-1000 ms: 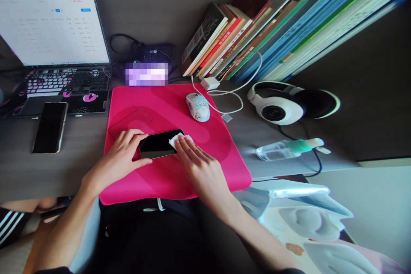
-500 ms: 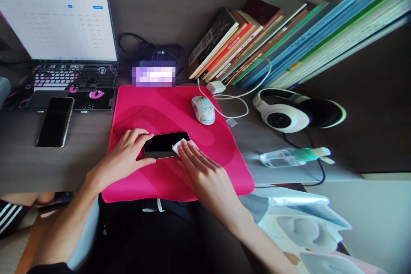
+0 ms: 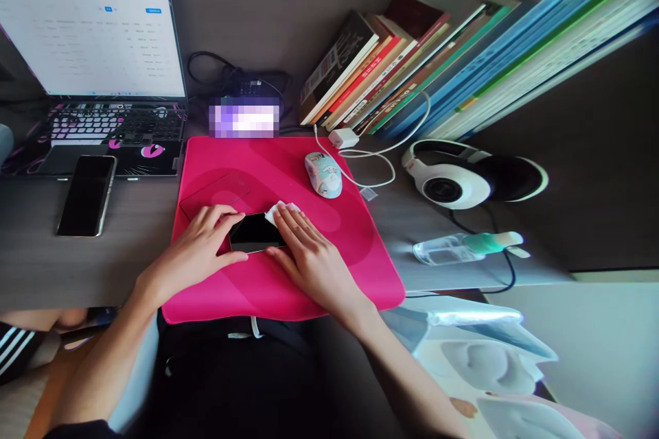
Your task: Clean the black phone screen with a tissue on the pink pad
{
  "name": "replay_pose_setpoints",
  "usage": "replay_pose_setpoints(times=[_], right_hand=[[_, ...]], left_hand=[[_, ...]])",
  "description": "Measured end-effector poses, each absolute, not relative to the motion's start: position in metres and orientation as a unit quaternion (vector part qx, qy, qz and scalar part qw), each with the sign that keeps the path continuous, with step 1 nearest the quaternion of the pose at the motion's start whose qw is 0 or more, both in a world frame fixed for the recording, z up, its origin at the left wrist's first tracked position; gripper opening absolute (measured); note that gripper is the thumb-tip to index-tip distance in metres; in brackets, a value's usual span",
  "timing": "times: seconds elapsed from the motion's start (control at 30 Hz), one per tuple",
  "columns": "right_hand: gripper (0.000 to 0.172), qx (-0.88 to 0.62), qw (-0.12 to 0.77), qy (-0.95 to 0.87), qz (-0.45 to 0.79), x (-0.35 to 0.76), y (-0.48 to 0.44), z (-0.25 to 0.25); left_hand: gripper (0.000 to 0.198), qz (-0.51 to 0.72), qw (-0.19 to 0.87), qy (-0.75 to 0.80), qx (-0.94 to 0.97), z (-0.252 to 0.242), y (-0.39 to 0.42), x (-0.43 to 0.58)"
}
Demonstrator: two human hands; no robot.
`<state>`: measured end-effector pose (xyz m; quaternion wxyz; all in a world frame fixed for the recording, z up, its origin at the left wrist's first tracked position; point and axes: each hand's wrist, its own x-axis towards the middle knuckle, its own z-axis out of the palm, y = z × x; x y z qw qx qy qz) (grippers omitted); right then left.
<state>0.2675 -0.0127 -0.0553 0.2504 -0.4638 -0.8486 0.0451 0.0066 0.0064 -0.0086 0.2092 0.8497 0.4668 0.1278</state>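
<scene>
A black phone (image 3: 252, 233) lies screen-up on a pink desk mat (image 3: 272, 164). My left hand (image 3: 198, 250) grips its left end, thumb on the near edge and fingers on the far edge. My right hand (image 3: 303, 250) lies flat on the phone's right half, fingers pressing a small white wipe (image 3: 274, 210) against the screen. Only the wipe's far edge shows past my fingertips. A clear flat screen protector (image 3: 213, 188) rests on the mat just beyond my left hand.
An open laptop (image 3: 93, 62) stands at the far left with a second phone (image 3: 86, 193) in front of it. A patterned mouse (image 3: 323, 174), white charger cable (image 3: 378, 151), headphones (image 3: 463, 175), spray bottle (image 3: 463, 248) and leaning books (image 3: 437, 41) fill the right side.
My right hand has slid the wipe leftward along the phone's screen, from the right end toward the middle. My left hand has kept its grip on the phone.
</scene>
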Motion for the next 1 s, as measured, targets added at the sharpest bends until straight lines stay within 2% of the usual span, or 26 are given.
replay_pose_setpoints(times=[0.5,1.0], right_hand=[[0.076,-0.456,0.248,-0.854,0.033,0.2676,-0.0121,-0.0526],[0.066,-0.456,0.241,-0.856,-0.019,0.2665,-0.0145,-0.0539]], left_hand=[[0.062,0.134,0.191,0.459,0.857,-0.0093,0.0075,0.0072],[0.062,0.137,0.200,0.462,0.853,-0.0100,0.0073,0.0070]])
